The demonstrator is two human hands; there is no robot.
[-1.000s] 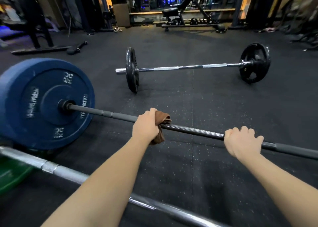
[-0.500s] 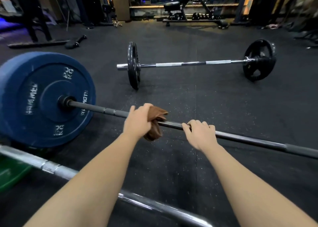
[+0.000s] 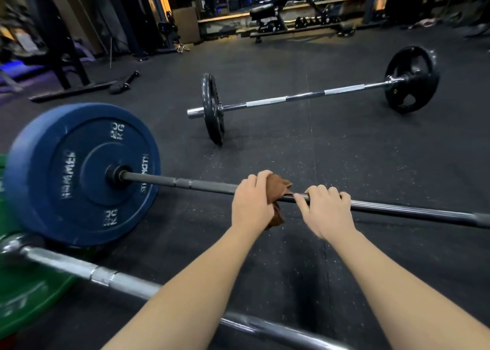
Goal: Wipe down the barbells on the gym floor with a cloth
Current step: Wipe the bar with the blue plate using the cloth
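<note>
A dark barbell bar [image 3: 201, 185] runs across the floor from a blue 20 kg plate [image 3: 79, 174] at the left to the right edge. My left hand [image 3: 252, 204] grips a brown cloth [image 3: 278, 190] wrapped round that bar near its middle. My right hand [image 3: 324, 209] grips the same bar right beside the cloth, almost touching it. A second barbell [image 3: 305, 96] with black plates lies farther off. A chrome bar [image 3: 111, 276] with a green plate [image 3: 23, 296] lies closest to me.
Black rubber floor [image 3: 344, 151] stretches between the barbells. A weight bench [image 3: 278, 13] and racks stand along the back wall. A small dumbbell [image 3: 124, 83] lies at the back left next to a rack's base.
My right hand slid left along the dark bar until it came up against the cloth. My left hand with the cloth stayed near the bar's middle.
</note>
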